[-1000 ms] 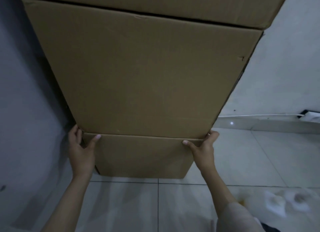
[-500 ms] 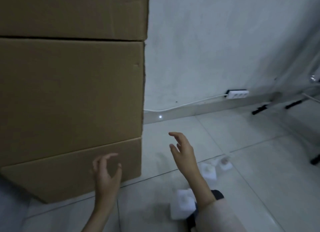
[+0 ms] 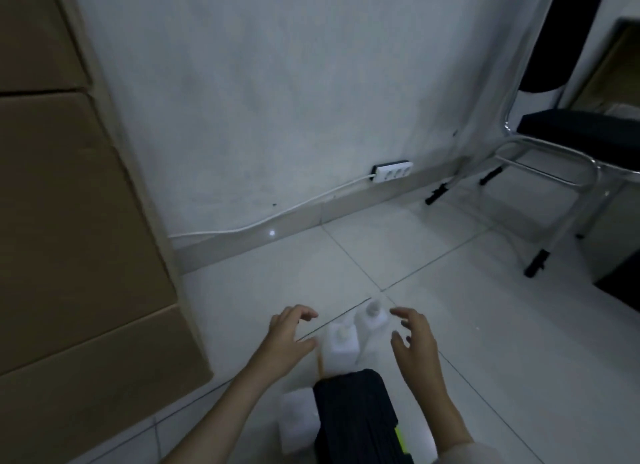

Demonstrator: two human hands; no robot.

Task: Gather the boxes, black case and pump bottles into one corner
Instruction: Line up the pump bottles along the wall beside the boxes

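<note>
Hands point(image 3: 349, 339) (both spread) flank pump bottles point(image 3: 353, 330).

No text, label, brand or number can be read: the cardboard boxes point(image 3: 69, 221), pump bottles point(image 3: 341, 342) and black case point(image 3: 356, 415) are seen unmarked.

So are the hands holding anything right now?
No. The left hand and right hand are open on either side of two white plastic pump bottles, not gripping them.
</note>
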